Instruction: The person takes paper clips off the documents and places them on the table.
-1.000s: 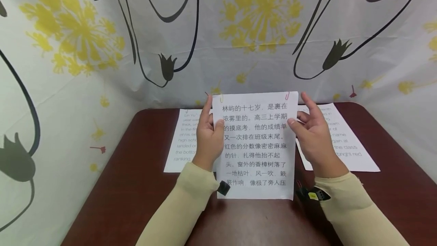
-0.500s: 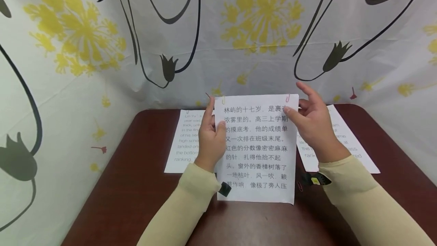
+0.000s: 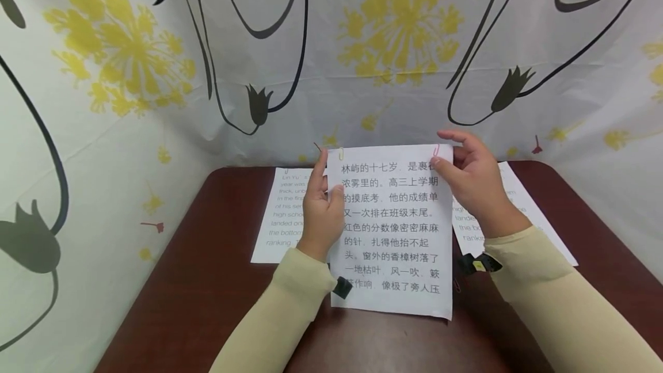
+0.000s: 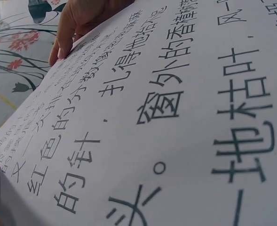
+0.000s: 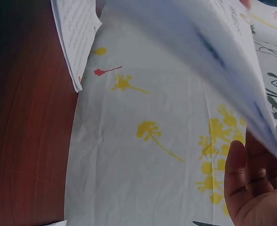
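A white sheet of paper [image 3: 391, 301] with large printed Chinese characters is held up over the table in the head view. My left hand [image 3: 322, 217] pinches its left edge, thumb on the front. Near the upper right corner, my right hand [image 3: 473, 186] grips the sheet, its thumb beside a pink paper clip [image 3: 437, 149]. A yellow paper clip [image 3: 341, 154] sits at the top left corner. The left wrist view shows the printed face of the sheet [image 4: 185, 122] close up. Seen almost edge-on in the right wrist view, the sheet [image 5: 194, 52] meets my right fingers [image 5: 237, 174].
On the brown table [image 3: 176, 281] lie a left English-printed sheet [image 3: 269, 223] and a right one [image 3: 468, 232], both partly covered by my hands and the held sheet. A small red paper clip [image 3: 457, 285] rests right of the held sheet. Patterned cloth [image 3: 290, 68] hangs behind.
My right hand has shifted from the sheet's right edge up and inward to the pink clip's corner. The sheet's lower right corner has dropped slightly. My left hand keeps its hold.
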